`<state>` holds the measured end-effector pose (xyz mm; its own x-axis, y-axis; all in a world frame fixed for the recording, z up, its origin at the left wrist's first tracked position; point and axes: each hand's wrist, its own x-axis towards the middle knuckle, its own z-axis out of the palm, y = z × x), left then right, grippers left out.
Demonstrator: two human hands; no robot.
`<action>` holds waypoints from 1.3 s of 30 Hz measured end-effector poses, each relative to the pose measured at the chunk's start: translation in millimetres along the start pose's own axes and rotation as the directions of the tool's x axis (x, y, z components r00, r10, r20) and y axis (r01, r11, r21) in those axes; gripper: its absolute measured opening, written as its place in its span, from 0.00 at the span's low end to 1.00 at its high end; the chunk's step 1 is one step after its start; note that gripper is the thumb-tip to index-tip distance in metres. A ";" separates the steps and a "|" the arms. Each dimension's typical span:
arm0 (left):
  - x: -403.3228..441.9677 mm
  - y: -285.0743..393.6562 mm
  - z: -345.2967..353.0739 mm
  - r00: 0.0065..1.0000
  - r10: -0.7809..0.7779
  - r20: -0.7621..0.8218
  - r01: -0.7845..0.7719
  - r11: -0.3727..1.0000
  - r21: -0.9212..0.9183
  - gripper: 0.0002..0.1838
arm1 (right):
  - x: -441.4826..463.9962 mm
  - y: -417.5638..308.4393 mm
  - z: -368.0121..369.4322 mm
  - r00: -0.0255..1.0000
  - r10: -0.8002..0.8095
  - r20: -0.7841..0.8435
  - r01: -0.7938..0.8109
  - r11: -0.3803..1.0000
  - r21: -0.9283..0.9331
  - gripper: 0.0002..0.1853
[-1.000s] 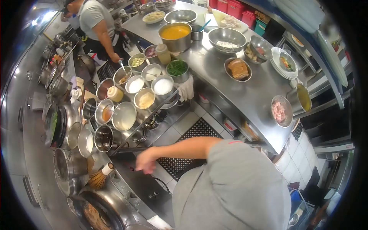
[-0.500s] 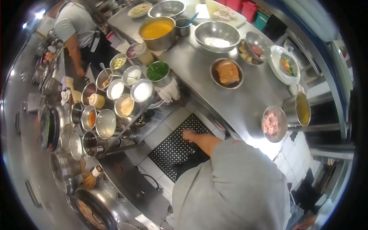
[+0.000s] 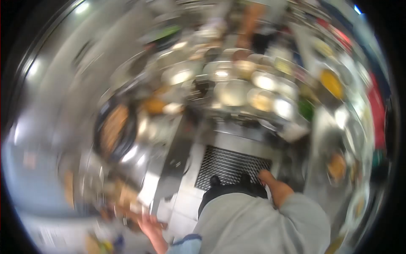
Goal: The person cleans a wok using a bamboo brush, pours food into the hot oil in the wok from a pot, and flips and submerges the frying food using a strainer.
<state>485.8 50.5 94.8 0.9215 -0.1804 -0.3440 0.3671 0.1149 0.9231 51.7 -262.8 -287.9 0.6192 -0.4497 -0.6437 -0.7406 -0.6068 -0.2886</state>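
My right hand (image 3: 265, 176) hangs low at my right side, over the edge of a black perforated floor mat (image 3: 230, 167). Its fingers look curled in, and no object shows in it, though the view is smeared. It touches nothing that I can see. My left hand is out of sight. At the lower left, a hand (image 3: 148, 222) coming from a light blue sleeve, unlike my grey one, is beside a long brown shape too blurred to name; I take it for another person's hand.
Several bowls and pots (image 3: 232, 93) crowd the counter ahead. A dark pan (image 3: 115, 129) with brownish food stands on the left. To the right runs a steel table (image 3: 319, 156) with a pot of orange liquid (image 3: 332, 84). Another person's arm (image 3: 249, 21) shows at the far end.
My view has swung left, so the bowls and steel table have shifted right. The pan is nearer the middle, and the blue-sleeved arm has appeared at the lower left. My right hand still hangs low.
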 end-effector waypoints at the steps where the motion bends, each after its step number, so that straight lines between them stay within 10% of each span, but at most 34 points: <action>1: 6.8 13.7 4.0 0.997 0.051 -0.053 -0.053 0.998 -0.036 0.11 | 40.7 21.8 21.1 0.990 0.034 0.139 -0.046 0.996 0.082 0.09; 2: -4.0 48.1 40.3 0.975 0.086 -0.206 -0.073 0.995 0.071 0.08 | 45.0 5.2 -5.9 0.975 0.131 0.179 -0.161 0.973 0.166 0.10; 3: 25.1 56.4 6.2 0.989 0.096 0.110 -0.084 0.990 -0.111 0.08 | 51.5 -8.9 -33.2 0.950 0.226 0.217 -0.276 0.930 0.241 0.12; 8: 94.4 114.2 40.4 0.972 0.050 0.230 -0.027 0.994 -0.105 0.08 | 108.1 22.4 3.7 0.933 -0.114 -0.342 0.243 0.900 0.361 0.12; 17: 260.5 125.2 93.7 0.990 0.050 0.128 -0.071 0.983 0.167 0.03 | 35.4 -29.5 -27.4 0.876 0.380 0.297 -0.428 0.329 0.842 0.16; 26: 330.2 125.6 132.5 0.930 -0.198 0.310 0.164 0.977 0.135 0.12 | -41.3 -69.2 -2.0 0.725 0.568 0.390 -0.576 0.188 0.796 0.17; 29: 339.6 121.3 127.6 0.940 -0.107 0.325 -0.026 0.925 0.380 0.08 | -33.3 -68.3 6.2 0.753 0.572 0.325 -0.523 0.221 0.823 0.11; 31: 337.9 121.4 126.7 0.953 -0.007 0.303 -0.186 0.773 0.606 0.06 | -1.7 -36.5 33.0 0.831 0.496 0.253 -0.448 0.328 0.832 0.09; 33: 339.8 118.4 125.7 0.948 0.096 0.304 -0.311 0.487 0.816 0.06 | 34.3 -3.8 70.4 0.963 0.268 -0.009 -0.203 0.751 0.628 0.11; 35: 347.4 103.3 117.4 0.857 0.307 0.414 -0.466 0.121 0.876 0.09 | 42.9 -3.6 62.3 0.966 0.259 -0.021 -0.180 0.727 0.663 0.12; 36: 347.6 97.6 112.4 0.786 0.385 0.484 -0.495 -0.079 0.865 0.11 | 45.4 -18.7 29.6 0.919 0.382 0.093 -0.291 0.501 0.815 0.10; 37: 337.6 98.5 111.7 0.803 0.356 0.479 -0.464 -0.132 0.876 0.12 | 47.1 -28.5 8.4 0.855 0.464 0.233 -0.370 0.230 0.900 0.09; 39: 309.2 104.0 115.0 0.835 0.299 0.462 -0.402 -0.242 0.883 0.14 | 36.7 -49.2 -19.4 0.842 0.478 0.252 -0.376 0.184 0.908 0.09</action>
<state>794.3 -105.7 104.2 0.8204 -0.5677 0.0680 -0.5715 -0.8179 0.0671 115.9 -262.1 -283.6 0.1017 -0.5031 -0.8583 -0.6062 0.6527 -0.4544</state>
